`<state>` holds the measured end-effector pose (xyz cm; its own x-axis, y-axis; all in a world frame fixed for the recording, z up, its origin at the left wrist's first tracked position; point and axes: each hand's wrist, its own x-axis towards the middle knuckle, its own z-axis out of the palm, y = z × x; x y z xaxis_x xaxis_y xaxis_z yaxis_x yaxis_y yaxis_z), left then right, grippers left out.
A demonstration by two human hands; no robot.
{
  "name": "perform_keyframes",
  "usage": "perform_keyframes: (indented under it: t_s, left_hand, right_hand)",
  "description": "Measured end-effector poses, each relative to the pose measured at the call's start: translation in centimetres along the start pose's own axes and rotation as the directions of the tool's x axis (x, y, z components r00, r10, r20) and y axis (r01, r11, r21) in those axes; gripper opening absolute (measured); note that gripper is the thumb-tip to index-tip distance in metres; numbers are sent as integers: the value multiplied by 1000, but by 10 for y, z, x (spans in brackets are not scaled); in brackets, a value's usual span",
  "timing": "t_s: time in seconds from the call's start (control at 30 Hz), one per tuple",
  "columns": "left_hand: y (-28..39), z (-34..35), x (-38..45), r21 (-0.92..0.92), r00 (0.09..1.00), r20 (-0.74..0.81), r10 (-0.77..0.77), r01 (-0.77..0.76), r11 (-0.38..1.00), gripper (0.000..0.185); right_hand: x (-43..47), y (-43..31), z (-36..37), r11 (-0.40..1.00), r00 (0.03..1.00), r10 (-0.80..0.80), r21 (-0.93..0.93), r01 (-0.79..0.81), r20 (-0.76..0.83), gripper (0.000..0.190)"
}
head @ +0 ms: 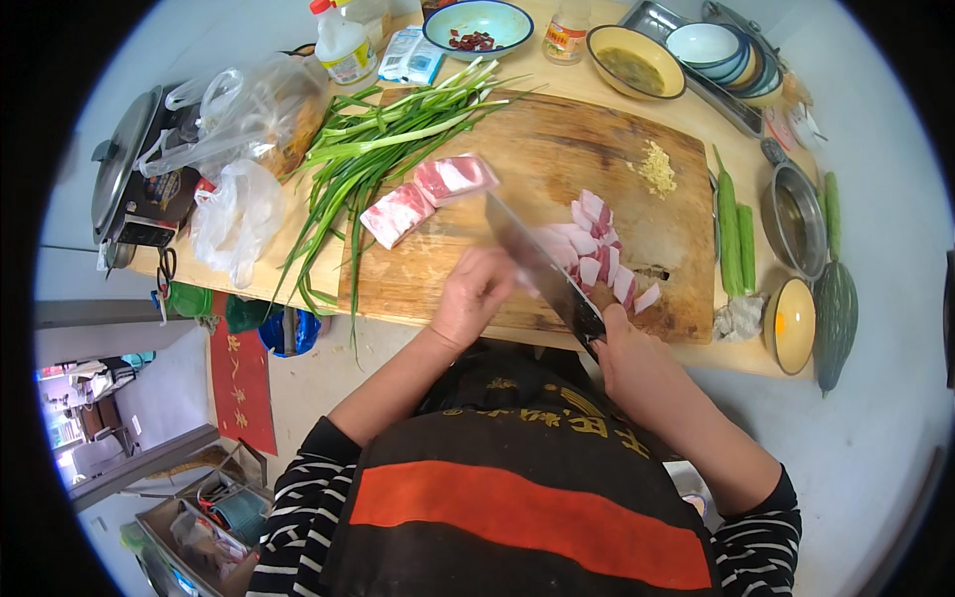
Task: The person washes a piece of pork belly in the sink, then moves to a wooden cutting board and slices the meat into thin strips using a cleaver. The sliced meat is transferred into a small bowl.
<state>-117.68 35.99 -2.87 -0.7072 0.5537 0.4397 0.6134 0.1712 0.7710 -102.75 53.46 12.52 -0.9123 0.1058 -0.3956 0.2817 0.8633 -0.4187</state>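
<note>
My right hand grips the black handle of a cleaver, whose blade slants up and left over the wooden cutting board. Close to the left side of the blade, my left hand has its fingers curled on a pale piece of pork; blur and the fingers hide most of it. Cut slices of fatty pork lie to the right of the blade. Farther left on the board rest two thick blocks of pork belly. Minced garlic or ginger is heaped at the board's upper right.
Green onions hang over the board's left edge. Plastic bags lie beyond them. Behind the board stand a bowl of dried chillies, a bottle and a yellow bowl. Green gourds and a metal ladle flank the right.
</note>
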Motion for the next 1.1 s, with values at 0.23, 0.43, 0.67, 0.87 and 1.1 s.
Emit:
perform_keyframes:
  t_s: [0.23, 0.43, 0.67, 0.87, 1.1]
  left_hand:
    - [3, -1, 2, -1, 1000, -15, 23, -23, 1000, 19]
    - [4, -1, 6, 12, 1000, -1, 22, -22, 1000, 18]
    - [5, -1, 2, 29, 1000, 7, 19, -20, 999, 18]
    - [8, -1, 4, 17, 1000, -2, 24, -24, 1000, 20]
    - [3, 0, 4, 55, 997, -7, 72, -71, 996, 21]
  right_hand:
    - [24, -6, -1, 999, 999, -46, 6, 46, -14, 19]
    - [44, 1, 12, 994, 996, -66, 79, 71, -63, 23]
    - [6, -2, -7, 999, 998, 18, 48, -21, 54, 16]
    - [28, -3, -5, 998, 998, -20, 58, 17, 54, 19]
    - [34, 2, 4, 998, 999, -29, 61, 27, 32, 19]
